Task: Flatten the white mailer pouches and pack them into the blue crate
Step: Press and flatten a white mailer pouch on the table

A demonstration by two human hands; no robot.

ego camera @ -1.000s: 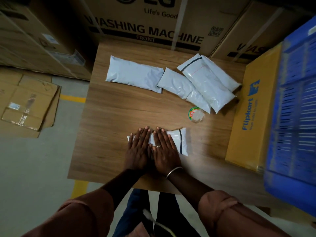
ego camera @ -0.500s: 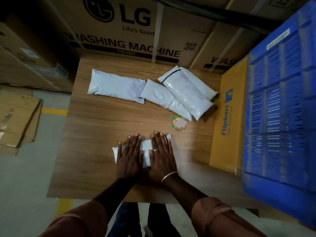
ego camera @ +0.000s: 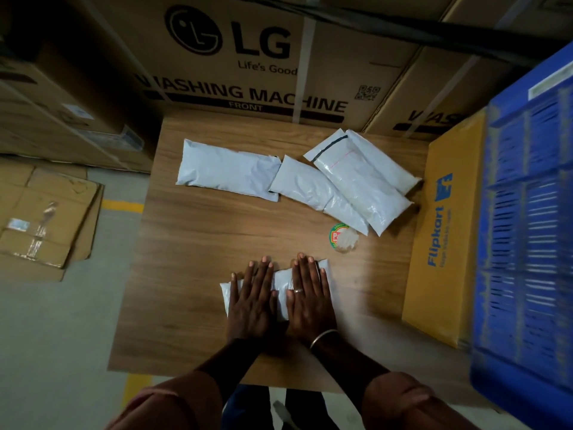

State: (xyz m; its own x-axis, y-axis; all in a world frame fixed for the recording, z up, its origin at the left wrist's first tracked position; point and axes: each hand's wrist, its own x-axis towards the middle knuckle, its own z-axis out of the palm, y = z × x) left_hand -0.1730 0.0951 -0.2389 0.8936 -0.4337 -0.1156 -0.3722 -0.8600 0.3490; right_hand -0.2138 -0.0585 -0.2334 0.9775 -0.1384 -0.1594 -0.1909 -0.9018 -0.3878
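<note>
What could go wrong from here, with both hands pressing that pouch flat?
The small white plastic mailer pouch under the left hand and right hand lies on smooth wooden tabletop, so it may slide. The round green-rimmed sticker disc lies close by and could get swept along when lifting toward the blue plastic crate.

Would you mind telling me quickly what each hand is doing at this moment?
Left hand: open, fingers flat, pressing on the white mailer pouch, holding nothing.
Right hand: open, palm flat on the same pouch, holding nothing.
</note>
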